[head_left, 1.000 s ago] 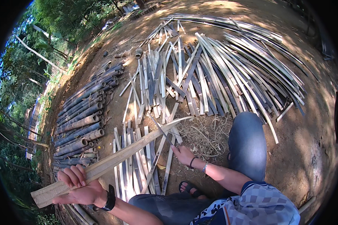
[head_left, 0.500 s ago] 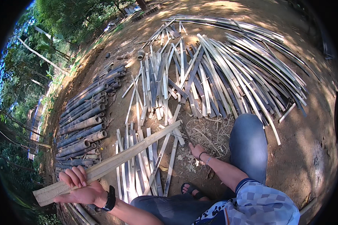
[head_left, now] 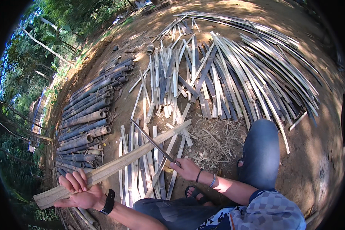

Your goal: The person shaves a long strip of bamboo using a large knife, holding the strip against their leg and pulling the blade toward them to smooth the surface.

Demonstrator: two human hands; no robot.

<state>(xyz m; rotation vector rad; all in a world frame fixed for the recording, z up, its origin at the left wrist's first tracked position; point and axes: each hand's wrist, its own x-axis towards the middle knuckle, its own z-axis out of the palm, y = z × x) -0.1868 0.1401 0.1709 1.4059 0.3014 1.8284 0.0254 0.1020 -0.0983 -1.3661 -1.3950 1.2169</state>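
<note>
In my left hand, palm up with the fingers curled over its edge, is a wide pale split bamboo strip. It slants from the lower left up to the middle of the view. My right hand is closed round the handle of a long, thin, dark-bladed knife. The blade points up and left and crosses over the strip's far half; whether it touches the strip I cannot tell. Beneath them lies a small pile of bamboo slats. Curled shavings cover the ground by my right hand.
At left, dark bamboo poles are stacked. Large heaps of split slats spread across the far middle and right, with longer strips behind. My bent knee rises at the right, and my sandalled foot rests on the dirt.
My right hand has come back toward me and left from beside the strip's far end, bringing the knife blade across the strip. My left hand keeps its hold; the view has shifted slightly.
</note>
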